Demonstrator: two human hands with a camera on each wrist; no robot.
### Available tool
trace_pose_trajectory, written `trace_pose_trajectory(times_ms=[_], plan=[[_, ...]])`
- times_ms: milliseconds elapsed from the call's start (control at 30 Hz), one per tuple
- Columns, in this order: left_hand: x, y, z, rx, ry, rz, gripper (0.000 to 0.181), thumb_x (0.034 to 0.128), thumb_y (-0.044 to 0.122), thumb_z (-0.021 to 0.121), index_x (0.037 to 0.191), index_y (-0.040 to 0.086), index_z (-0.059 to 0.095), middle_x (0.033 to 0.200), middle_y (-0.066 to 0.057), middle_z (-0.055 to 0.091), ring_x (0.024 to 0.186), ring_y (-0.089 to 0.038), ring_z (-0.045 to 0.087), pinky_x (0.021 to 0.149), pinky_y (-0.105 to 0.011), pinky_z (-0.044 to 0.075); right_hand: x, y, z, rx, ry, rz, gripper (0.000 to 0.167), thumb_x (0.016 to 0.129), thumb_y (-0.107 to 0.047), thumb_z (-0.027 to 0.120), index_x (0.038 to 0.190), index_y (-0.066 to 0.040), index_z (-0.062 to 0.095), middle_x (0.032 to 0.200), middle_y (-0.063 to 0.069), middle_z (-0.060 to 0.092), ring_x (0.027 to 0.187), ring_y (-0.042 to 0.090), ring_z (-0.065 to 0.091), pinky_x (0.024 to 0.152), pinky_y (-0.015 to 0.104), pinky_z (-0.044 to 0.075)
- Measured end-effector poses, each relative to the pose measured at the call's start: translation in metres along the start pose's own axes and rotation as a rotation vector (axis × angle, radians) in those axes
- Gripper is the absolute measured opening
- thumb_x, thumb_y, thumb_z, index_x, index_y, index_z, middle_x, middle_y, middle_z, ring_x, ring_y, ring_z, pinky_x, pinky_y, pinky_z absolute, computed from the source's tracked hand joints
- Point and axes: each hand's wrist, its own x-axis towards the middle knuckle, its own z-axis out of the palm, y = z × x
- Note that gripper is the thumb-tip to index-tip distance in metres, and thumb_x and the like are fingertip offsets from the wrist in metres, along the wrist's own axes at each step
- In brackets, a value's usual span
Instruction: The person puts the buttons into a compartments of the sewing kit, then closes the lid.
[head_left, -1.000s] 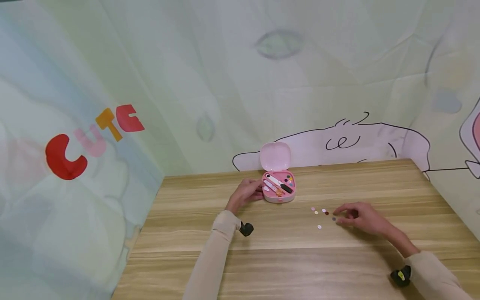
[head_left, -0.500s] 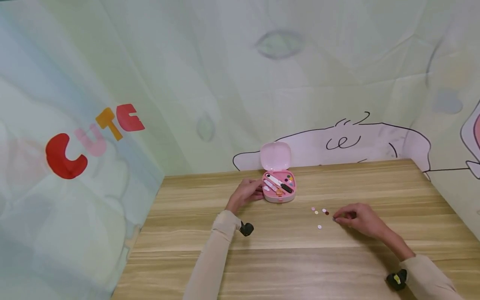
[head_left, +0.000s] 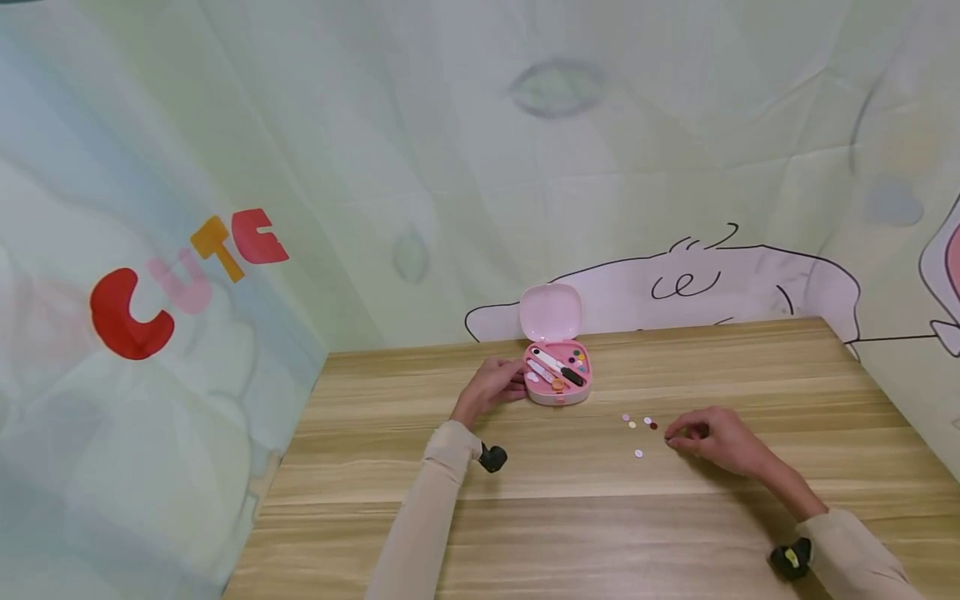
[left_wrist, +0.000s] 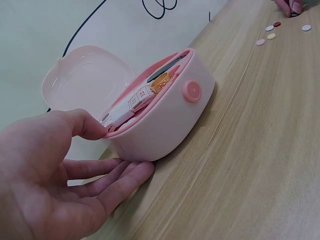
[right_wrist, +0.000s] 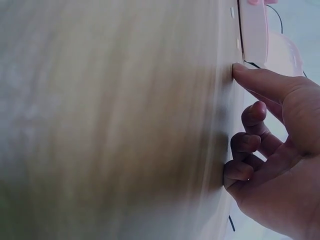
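I record a table (head_left: 555,533) with banded, light brown wood grain. On it I find the pink case (head_left: 576,397), standing flat toward the far edge. To the right of the case and nearer the head camera lie a pink button (head_left: 626,417), a yellowish button (head_left: 632,425), a white button (head_left: 647,421) and a dark red button (head_left: 653,426), all near one another. A second white button (head_left: 638,454) lies apart from these, farther from the case.

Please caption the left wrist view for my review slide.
Left hand holds an open pink box; loose buttons lie beyond on the wooden tabletop.
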Motion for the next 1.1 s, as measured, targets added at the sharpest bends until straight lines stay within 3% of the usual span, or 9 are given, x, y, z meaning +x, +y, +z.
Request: trace_pose_trajectory(times_ms=[433, 767, 1100], plan=[[0.0, 0.0, 0.0, 0.0, 0.0, -0.002, 0.031, 0.1047, 0.017, 0.057, 0.121, -0.008, 0.066, 0.102, -0.013, 0.068, 0.083, -0.016, 0.066, 0.09, -0.035, 0.061, 0.004, 0.002, -0.009, 0.016, -0.045, -0.03, 0.011, 0.087, -0.009, 0.083, 0.088, -0.019, 0.078, 0.072, -0.011, 0.059, 0.065, 0.004, 0.048, 0.053, 0.021, 0.04], [0.002, -0.001, -0.001, 0.012, 0.004, -0.002, 0.03, 0.1037, 0.017, 0.057, 0.118, -0.007, 0.068, 0.1, -0.011, 0.067, 0.082, -0.015, 0.066, 0.083, -0.03, 0.062, 0.026, -0.007, -0.018, -0.012, -0.072, -0.111, 0.01, 0.088, -0.004, 0.08, 0.088, -0.015, 0.079, 0.078, -0.012, 0.067, 0.066, 0.002, 0.049, 0.055, 0.021, 0.042], [0.0, 0.0, 0.0, -0.001, 0.008, 0.002, 0.03, 0.1034, 0.018, 0.058, 0.117, -0.006, 0.068, 0.099, -0.011, 0.067, 0.082, -0.015, 0.066, 0.082, -0.03, 0.062, 0.046, -0.013, -0.015, 0.035, -0.1, -0.035, 0.006, 0.091, -0.008, 0.077, 0.091, -0.013, 0.079, 0.081, -0.007, 0.07, 0.068, 0.007, 0.052, 0.058, 0.023, 0.044]])
